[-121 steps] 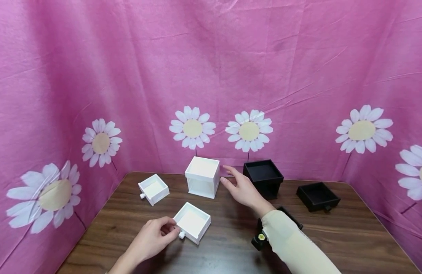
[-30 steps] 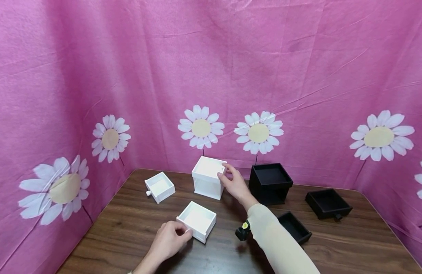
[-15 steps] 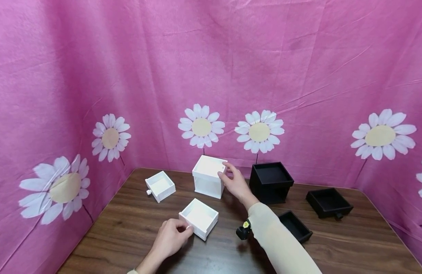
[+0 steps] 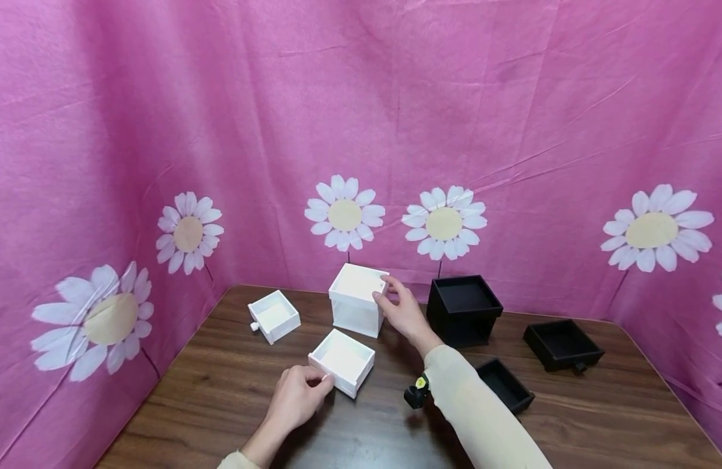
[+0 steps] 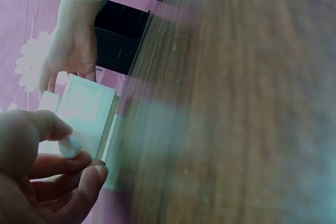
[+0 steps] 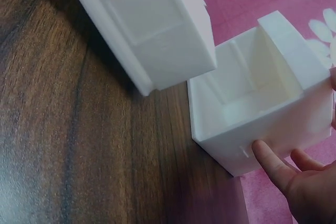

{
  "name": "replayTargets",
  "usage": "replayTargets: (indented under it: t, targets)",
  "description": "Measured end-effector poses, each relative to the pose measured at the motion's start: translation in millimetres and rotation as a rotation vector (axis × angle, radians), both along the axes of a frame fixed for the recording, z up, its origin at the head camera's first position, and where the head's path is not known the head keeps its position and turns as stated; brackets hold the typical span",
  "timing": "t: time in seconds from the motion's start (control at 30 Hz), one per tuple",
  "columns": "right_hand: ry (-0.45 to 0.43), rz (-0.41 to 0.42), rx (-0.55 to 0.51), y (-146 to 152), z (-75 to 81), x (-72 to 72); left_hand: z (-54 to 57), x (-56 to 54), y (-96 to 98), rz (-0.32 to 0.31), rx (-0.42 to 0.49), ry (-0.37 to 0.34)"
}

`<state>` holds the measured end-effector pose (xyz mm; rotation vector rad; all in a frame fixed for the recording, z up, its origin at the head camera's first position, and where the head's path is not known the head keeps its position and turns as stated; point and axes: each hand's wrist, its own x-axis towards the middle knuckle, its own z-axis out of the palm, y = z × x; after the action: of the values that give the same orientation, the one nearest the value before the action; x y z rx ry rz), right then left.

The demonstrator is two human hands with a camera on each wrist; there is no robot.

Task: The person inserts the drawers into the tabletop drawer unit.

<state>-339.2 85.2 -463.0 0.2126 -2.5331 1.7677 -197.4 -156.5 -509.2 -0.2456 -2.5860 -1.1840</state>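
My left hand point(image 4: 299, 394) pinches the round white knob point(image 5: 70, 146) of a small white drawer point(image 4: 342, 357). The right wrist view shows this drawer's underside, raised off the table and tilted, in front of the white box point(image 4: 358, 312). The box stands upright, and its open front point(image 6: 236, 87) faces the drawer; the two are apart. At the box's right side, my right hand point(image 4: 404, 316) holds it, the thumb point(image 6: 268, 161) against the side wall and fingers at the top edge. Part of those fingers is hidden or cut off in the right wrist view.
A second white drawer point(image 4: 274, 317) lies on the wooden table point(image 4: 214, 404) at the left. To the right stand a black box point(image 4: 463, 312) and two black drawers, one point(image 4: 563, 345) farther right, one point(image 4: 504, 385) partly behind the right sleeve. Pink flowered cloth point(image 4: 361, 117) surrounds the table.
My right hand has come to the white box's upper right side and stays there. My left hand has taken the drawer by its knob, lifted it, and moved it slightly forward toward the box.
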Motion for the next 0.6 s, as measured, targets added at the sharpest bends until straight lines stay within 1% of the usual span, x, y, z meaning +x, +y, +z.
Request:
replayTargets:
  t: [0.03,0.07,0.1,0.17,0.2,0.23,0.27,0.3,0.4,0.43,0.53,0.6]
  targets:
    - [0.002,0.000,-0.003,0,-0.3,-0.6,-2.7,-2.3,-0.5,-0.002,-0.001,0.030]
    - [0.004,-0.001,-0.006,0,-0.4,-1.2,-7.6,-6.1,-2.0,-0.009,-0.002,0.062]
    - [0.005,-0.001,-0.010,1,-0.9,-1.8,-8.5,-7.7,-1.9,-0.007,-0.007,0.075]
    - [0.003,-0.002,-0.016,1,-1.3,-2.7,-8.4,-10.1,-1.0,-0.003,-0.010,0.079]
    - [0.000,-0.003,-0.017,1,-1.6,-2.8,-6.8,-10.9,0.1,0.008,-0.005,0.057]
    - [-0.004,-0.003,-0.019,1,-1.7,-2.8,0.0,-9.1,2.3,0.025,-0.002,0.025]
    - [-0.008,-0.003,-0.019,1,-1.7,-2.8,2.6,-9.5,3.5,0.036,-0.001,-0.003]
    - [-0.007,-0.002,-0.018,2,-1.9,-2.8,8.3,-7.7,6.2,0.052,-0.002,-0.036]
    - [0.003,0.002,-0.022,2,-1.9,-2.4,14.7,-8.2,10.2,0.079,-0.013,-0.097]
    - [0.009,0.004,-0.024,2,-2.1,-2.4,15.6,-8.5,11.0,0.084,-0.017,-0.105]
    - [0.025,0.013,-0.032,2,-2.6,-2.2,13.7,-11.0,12.2,0.096,-0.016,-0.115]
    - [0.027,0.016,-0.034,1,-3.3,-2.2,9.9,-14.1,11.9,0.099,-0.005,-0.102]
